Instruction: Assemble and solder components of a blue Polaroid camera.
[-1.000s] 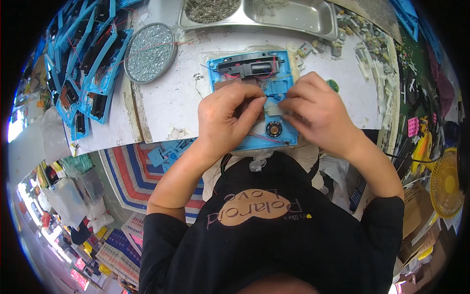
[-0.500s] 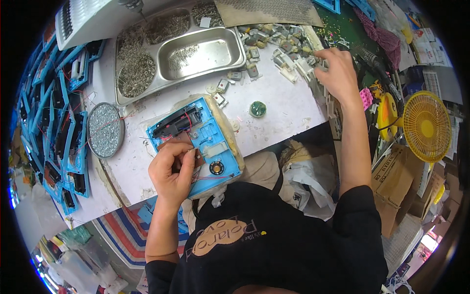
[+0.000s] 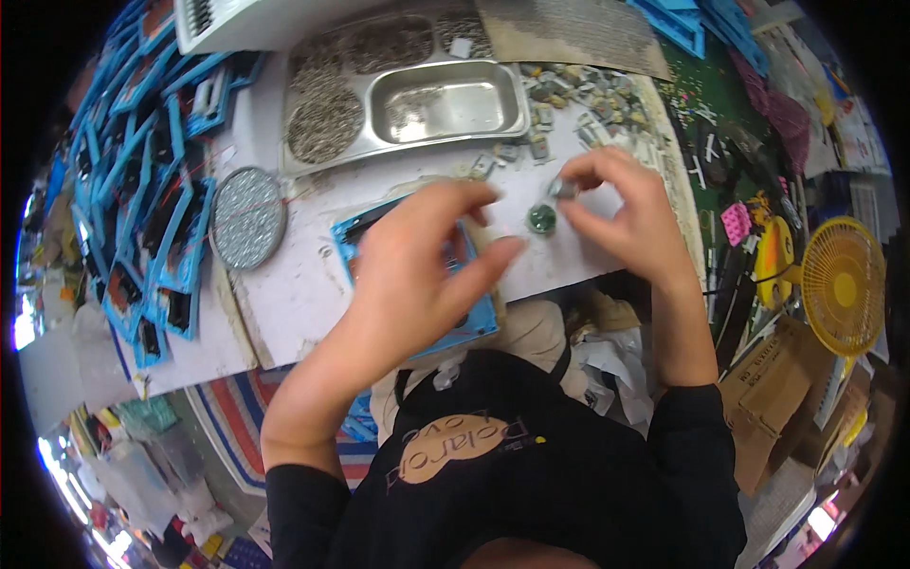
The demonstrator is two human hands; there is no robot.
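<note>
My right hand [image 3: 626, 216] pinches a small grey part [image 3: 562, 189] between thumb and fingers, like the small motor-like pieces in the heap [image 3: 607, 106] beyond it. Just below that part, a small round dish with green contents [image 3: 541, 220] stands on the table. My left hand [image 3: 412, 266] hovers above a blue plastic housing [image 3: 482, 322], thumb and fingers apart and nothing visible between them. Motion blurs it somewhat. Most of the housing is hidden beneath this hand and forearm; its blue edges show around them.
A metal compartment tray [image 3: 519, 123] with small metal pieces lies at the back. Left of the housing stands a round dish of silvery bits [image 3: 249, 220]. Blue housings [image 3: 175, 275] with wires are piled at far left. A yellow fan [image 3: 844, 284] and cardboard box [image 3: 777, 408] are at right.
My right hand has come from the heap of parts toward the middle, carrying a small grey part. My left hand has lifted off the housing, moved right and spread its fingers. The view has shifted.
</note>
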